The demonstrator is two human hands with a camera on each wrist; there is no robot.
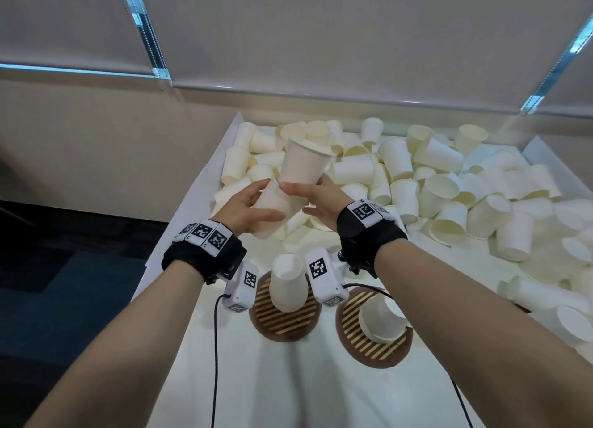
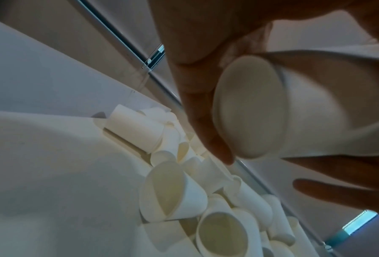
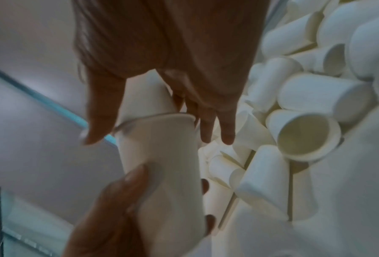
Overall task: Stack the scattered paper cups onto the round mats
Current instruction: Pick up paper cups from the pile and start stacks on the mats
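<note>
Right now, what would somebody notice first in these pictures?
A huge heap of white paper cups covers the far table. In front, the left hand and right hand hold two cups together in the air. Nearer, two striped round mats each carry upside-down cups.

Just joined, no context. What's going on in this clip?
A person is sorting paper cups at a white table. The left hand grips one cup and the right hand holds another cup; the two are being fitted together in the air above a big pile of loose cups. Nearer the person, two round striped mats each carry an upside-down cup stack, so stacking has started but most cups are still scattered.
</note>
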